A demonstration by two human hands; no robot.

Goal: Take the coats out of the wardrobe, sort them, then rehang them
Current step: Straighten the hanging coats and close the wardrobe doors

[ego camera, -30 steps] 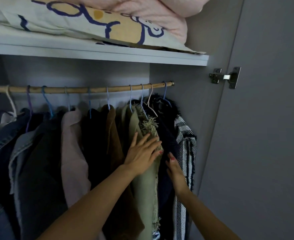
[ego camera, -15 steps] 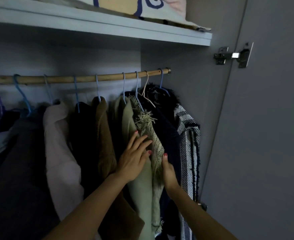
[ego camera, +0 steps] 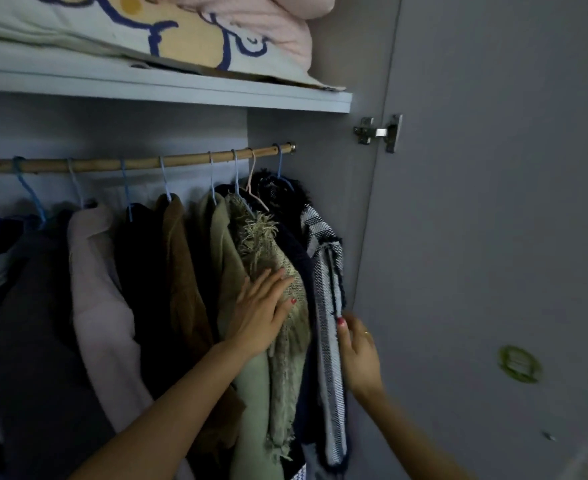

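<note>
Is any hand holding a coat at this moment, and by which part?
Neither grips anything. The left hand lies flat, fingers straight, on the fringed beige coat. The right hand touches the front edge of the striped navy-and-white coat with its fingertips.

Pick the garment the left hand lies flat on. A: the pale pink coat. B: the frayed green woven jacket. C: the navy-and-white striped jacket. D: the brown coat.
B: the left hand rests with straight fingers on the frayed green woven jacket, just under its fringed collar.

Wooden rail (ego camera: 140,163) carries hung coats (ego camera: 181,271); shelf (ego camera: 168,88) holds bedding (ego camera: 168,32).
</note>
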